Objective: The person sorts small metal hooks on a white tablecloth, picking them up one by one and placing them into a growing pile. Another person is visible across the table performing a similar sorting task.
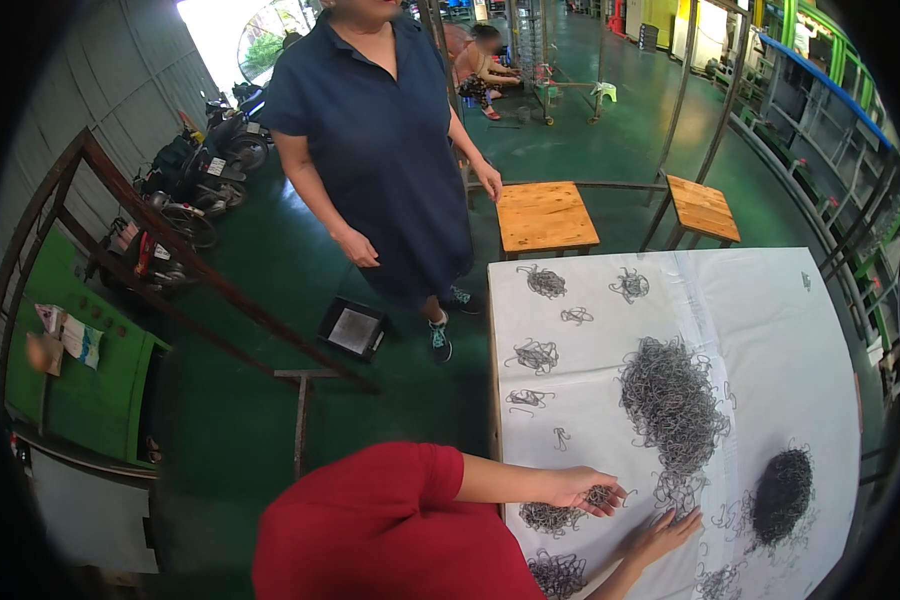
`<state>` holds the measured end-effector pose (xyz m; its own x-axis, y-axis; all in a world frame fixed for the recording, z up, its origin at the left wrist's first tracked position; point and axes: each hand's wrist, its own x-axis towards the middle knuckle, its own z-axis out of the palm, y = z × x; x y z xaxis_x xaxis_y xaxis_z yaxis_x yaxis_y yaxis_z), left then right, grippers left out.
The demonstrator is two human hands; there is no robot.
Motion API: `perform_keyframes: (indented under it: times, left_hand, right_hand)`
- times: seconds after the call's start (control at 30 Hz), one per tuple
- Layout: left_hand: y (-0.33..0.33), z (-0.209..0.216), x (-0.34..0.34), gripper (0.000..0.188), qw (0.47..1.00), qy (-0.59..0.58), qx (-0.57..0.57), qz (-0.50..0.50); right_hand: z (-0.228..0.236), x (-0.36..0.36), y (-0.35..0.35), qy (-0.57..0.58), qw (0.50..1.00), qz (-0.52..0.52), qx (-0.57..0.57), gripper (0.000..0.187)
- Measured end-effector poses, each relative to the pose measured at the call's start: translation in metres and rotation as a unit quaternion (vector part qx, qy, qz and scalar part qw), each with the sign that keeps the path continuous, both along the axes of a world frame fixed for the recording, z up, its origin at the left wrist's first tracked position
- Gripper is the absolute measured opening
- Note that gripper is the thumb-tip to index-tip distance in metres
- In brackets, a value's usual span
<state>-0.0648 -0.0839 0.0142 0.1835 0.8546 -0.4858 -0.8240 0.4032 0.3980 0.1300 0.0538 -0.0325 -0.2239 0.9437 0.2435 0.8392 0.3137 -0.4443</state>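
Observation:
My left hand (582, 492), palm up at the end of a red sleeve, curls around a small bunch of bent metal wire hooks (599, 495). To its right, my right hand (660, 537) lies low over the white-covered table (770, 340), fingers stretched out. Its fingertips reach the edge of a small loose group of wire hooks (678, 490). That group adjoins a large heap of hooks (675, 405) beyond. Below my left forearm are a smaller pile (550, 517) and another pile (558, 573), partly hidden by the sleeve.
Several small hook groups (536, 355) line the table's left side; a dark dense pile (783, 495) lies at right. Beyond the table stand two wooden stools (547, 217). A person in a dark blue dress (380, 150) stands at its far left, near a black crate (353, 328).

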Motion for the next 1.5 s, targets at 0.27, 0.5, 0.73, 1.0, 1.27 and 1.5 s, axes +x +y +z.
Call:
perform_keyframes:
  times: [0.27,0.5,0.73,1.0,1.27,1.5]
  left_hand:
    - [-0.006,-0.037,-0.014,0.028,1.000,-0.009,0.011,0.013]
    - [0.017,-0.021,-0.012,0.038,0.997,0.040,-0.060,-0.031]
    - [0.037,-0.007,-0.009,0.041,0.994,0.084,-0.037,-0.056]
    - [0.054,-0.015,-0.011,0.042,0.992,0.085,-0.025,-0.090]
    - [0.055,-0.018,-0.010,0.042,0.992,0.088,-0.036,-0.086]
    - [0.057,-0.016,-0.009,0.042,0.991,0.089,-0.049,-0.086]
  right_hand:
    - [-0.027,0.025,-0.028,-0.131,0.987,-0.065,-0.068,0.076]
    - [-0.009,-0.043,0.042,-0.005,0.999,-0.045,-0.031,0.075]
    - [0.011,-0.027,0.066,0.059,0.998,0.003,0.016,0.063]
    - [0.005,0.023,0.081,-0.012,0.997,0.057,-0.047,0.057]
    - [0.014,0.162,0.122,-0.054,0.961,-0.272,0.020,0.061]
    - [-0.005,0.136,0.096,-0.084,0.976,-0.201,0.025,0.050]
